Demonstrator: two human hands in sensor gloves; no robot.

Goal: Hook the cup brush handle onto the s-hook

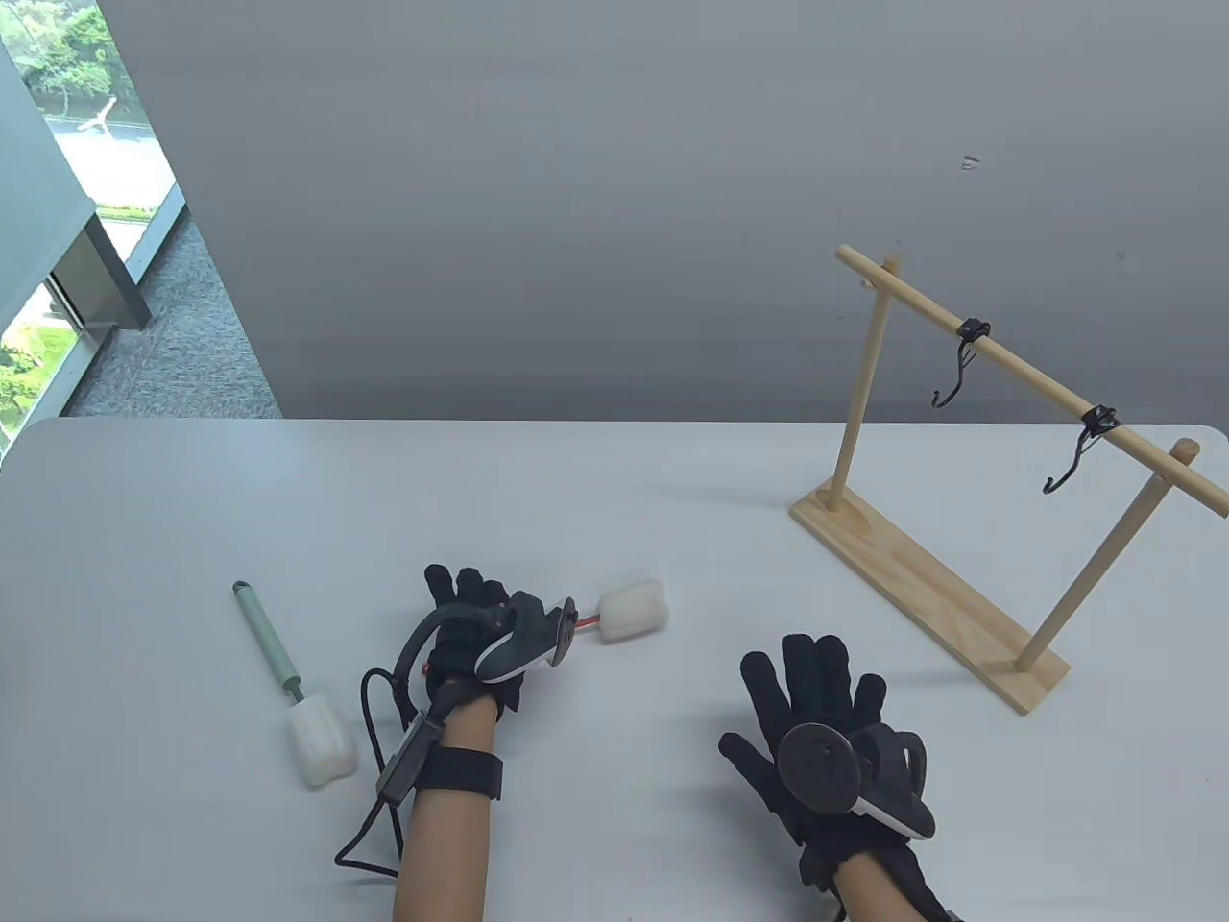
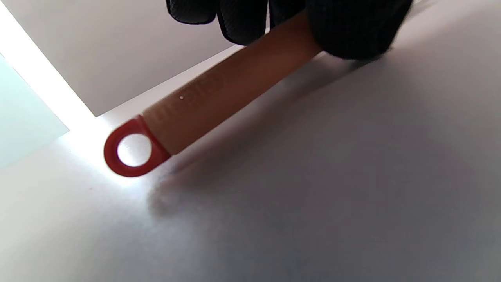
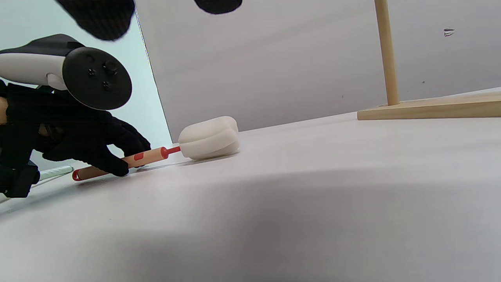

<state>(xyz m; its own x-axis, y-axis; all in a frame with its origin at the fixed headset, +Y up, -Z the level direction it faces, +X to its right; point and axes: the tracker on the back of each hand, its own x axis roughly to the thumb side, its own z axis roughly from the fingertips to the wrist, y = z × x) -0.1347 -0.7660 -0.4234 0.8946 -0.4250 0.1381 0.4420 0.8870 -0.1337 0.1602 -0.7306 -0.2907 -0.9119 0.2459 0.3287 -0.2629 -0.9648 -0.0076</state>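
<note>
Your left hand (image 1: pixel 470 639) pinches the orange cup brush (image 3: pixel 156 154) low on the table (image 1: pixel 614 538), leaving its red loop (image 2: pixel 132 150) free for an s-hook (image 1: pixel 960 370), while your right hand (image 1: pixel 826 740) rests spread, holding nothing.

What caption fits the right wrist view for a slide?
Left hand grips the orange-handled cup brush lying on the table; wooden rack base behind.

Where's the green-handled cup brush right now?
In the table view, the green-handled cup brush lies on the table's left side, just left of the left hand, far from the wooden rack.
</note>
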